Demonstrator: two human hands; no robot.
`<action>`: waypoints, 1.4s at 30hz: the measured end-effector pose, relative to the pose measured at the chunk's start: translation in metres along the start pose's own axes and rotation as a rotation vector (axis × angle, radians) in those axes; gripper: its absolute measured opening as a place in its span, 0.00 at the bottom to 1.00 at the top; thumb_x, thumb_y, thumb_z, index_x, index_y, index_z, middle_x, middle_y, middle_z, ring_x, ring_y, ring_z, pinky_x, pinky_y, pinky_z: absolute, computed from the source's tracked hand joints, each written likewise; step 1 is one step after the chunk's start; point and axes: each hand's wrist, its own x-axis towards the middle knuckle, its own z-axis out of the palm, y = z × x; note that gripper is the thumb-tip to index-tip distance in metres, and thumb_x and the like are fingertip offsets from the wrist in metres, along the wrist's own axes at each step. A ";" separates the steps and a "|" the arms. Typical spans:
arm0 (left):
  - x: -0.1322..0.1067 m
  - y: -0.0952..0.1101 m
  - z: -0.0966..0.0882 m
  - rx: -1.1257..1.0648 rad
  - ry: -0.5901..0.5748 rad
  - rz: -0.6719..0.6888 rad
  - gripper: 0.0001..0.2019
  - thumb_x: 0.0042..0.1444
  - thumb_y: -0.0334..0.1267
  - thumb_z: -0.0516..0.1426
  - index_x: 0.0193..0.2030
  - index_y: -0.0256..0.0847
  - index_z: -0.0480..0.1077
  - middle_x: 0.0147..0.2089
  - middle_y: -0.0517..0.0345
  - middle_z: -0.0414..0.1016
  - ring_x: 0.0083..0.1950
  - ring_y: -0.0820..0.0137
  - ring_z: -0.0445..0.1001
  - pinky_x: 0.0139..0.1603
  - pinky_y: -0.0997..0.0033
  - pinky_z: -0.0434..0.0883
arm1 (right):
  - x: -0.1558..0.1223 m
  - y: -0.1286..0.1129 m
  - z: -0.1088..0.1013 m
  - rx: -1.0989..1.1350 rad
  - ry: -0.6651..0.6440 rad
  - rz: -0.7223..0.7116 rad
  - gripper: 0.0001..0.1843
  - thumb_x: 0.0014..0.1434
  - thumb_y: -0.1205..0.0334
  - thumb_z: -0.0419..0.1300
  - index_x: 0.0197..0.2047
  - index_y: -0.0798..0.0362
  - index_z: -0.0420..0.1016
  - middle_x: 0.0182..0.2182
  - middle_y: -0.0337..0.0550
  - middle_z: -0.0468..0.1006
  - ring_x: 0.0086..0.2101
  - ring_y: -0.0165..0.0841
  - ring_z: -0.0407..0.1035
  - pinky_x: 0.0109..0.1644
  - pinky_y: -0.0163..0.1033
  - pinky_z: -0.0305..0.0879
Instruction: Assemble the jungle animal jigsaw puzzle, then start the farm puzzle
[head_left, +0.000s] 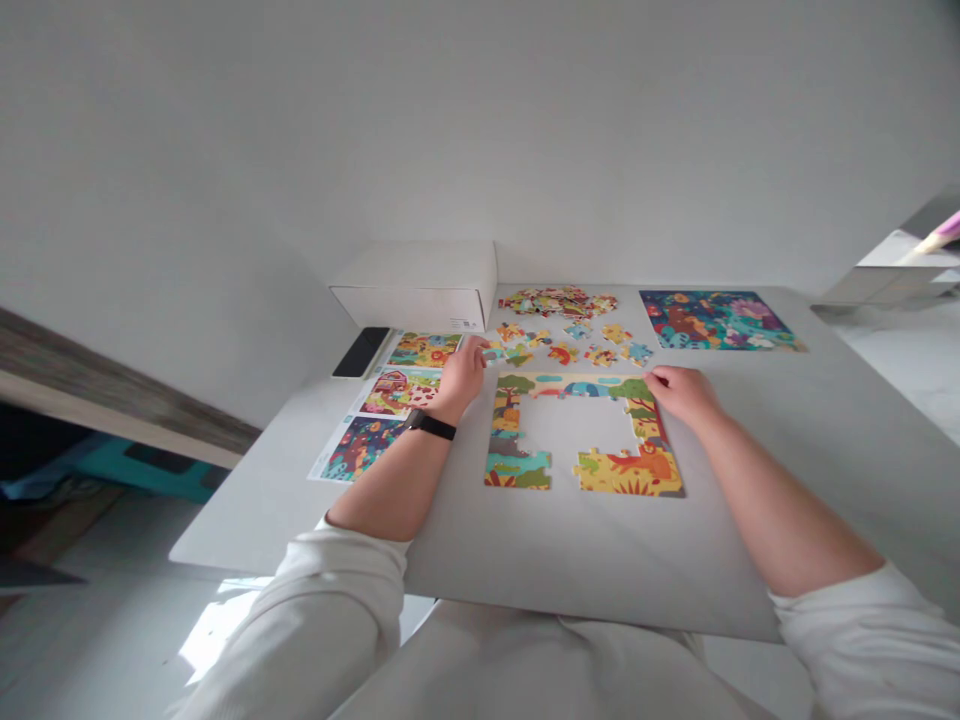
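Note:
A partly assembled jigsaw puzzle [511,475] lies on the table as a border of animals and trees, with a gap in its bottom edge and a bare middle. My left hand [466,368], wearing a black band on the wrist, is at the border's upper left. Its fingers are bent together at a small teal puzzle piece [492,353]. My right hand [684,392] is closed, with its fingertips at the border's upper right corner; what they grip, if anything, is hidden. Several loose puzzle pieces [563,354] lie just beyond the border.
Behind the loose pieces is a heap of pieces [559,301]. A white box [412,290] stands at the back left near a phone [361,352]. A picture sheet [386,393] lies partly under my left arm. At the back right lies a dark, colourful puzzle [720,320].

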 end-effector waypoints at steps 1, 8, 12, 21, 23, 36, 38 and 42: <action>0.001 -0.003 0.000 -0.019 0.015 -0.027 0.17 0.70 0.30 0.46 0.56 0.46 0.71 0.40 0.56 0.82 0.43 0.64 0.79 0.48 0.65 0.72 | 0.000 0.000 0.000 -0.003 -0.005 0.005 0.21 0.68 0.47 0.54 0.32 0.49 0.80 0.32 0.50 0.84 0.31 0.39 0.69 0.33 0.41 0.52; 0.006 -0.017 0.002 -0.029 0.065 -0.109 0.23 0.59 0.24 0.54 0.60 0.45 0.65 0.52 0.53 0.83 0.49 0.63 0.79 0.54 0.62 0.74 | 0.000 -0.002 -0.001 -0.004 -0.016 0.000 0.21 0.68 0.47 0.53 0.33 0.49 0.82 0.33 0.50 0.85 0.32 0.40 0.70 0.34 0.41 0.52; 0.005 -0.015 0.002 -0.006 0.030 -0.089 0.22 0.60 0.25 0.56 0.60 0.45 0.65 0.54 0.53 0.83 0.51 0.63 0.79 0.57 0.61 0.73 | 0.000 -0.002 -0.001 0.008 -0.022 -0.012 0.20 0.68 0.49 0.54 0.33 0.49 0.82 0.33 0.50 0.85 0.32 0.40 0.70 0.34 0.41 0.53; 0.003 -0.014 0.004 0.009 -0.016 -0.048 0.22 0.60 0.26 0.56 0.60 0.43 0.66 0.56 0.51 0.83 0.53 0.62 0.78 0.58 0.60 0.73 | -0.001 -0.005 -0.003 0.033 -0.058 -0.012 0.20 0.68 0.50 0.54 0.34 0.49 0.82 0.31 0.49 0.84 0.31 0.39 0.70 0.34 0.41 0.53; 0.003 -0.013 0.004 0.013 -0.032 -0.041 0.21 0.61 0.27 0.56 0.61 0.44 0.67 0.58 0.51 0.83 0.54 0.61 0.78 0.59 0.60 0.73 | -0.001 -0.006 -0.004 0.031 -0.067 -0.015 0.19 0.68 0.50 0.54 0.34 0.49 0.81 0.31 0.48 0.83 0.31 0.39 0.69 0.34 0.41 0.52; 0.000 -0.007 0.004 0.090 -0.097 0.036 0.17 0.61 0.28 0.57 0.56 0.44 0.74 0.59 0.49 0.83 0.61 0.58 0.79 0.67 0.57 0.71 | 0.001 -0.006 -0.001 0.019 -0.081 -0.017 0.18 0.69 0.50 0.55 0.36 0.48 0.82 0.33 0.47 0.84 0.32 0.39 0.71 0.35 0.40 0.53; 0.000 -0.006 0.003 0.105 -0.108 0.026 0.17 0.61 0.29 0.57 0.56 0.44 0.74 0.59 0.50 0.83 0.61 0.58 0.79 0.66 0.57 0.72 | 0.000 -0.007 -0.002 0.018 -0.075 -0.018 0.18 0.69 0.50 0.55 0.36 0.48 0.83 0.33 0.47 0.85 0.32 0.39 0.71 0.35 0.40 0.54; 0.000 -0.005 0.004 0.116 -0.095 0.002 0.18 0.61 0.27 0.56 0.56 0.45 0.74 0.58 0.52 0.83 0.60 0.59 0.79 0.66 0.58 0.72 | -0.001 -0.009 -0.004 0.010 -0.074 -0.027 0.18 0.69 0.51 0.55 0.37 0.48 0.83 0.35 0.48 0.85 0.33 0.39 0.72 0.36 0.40 0.55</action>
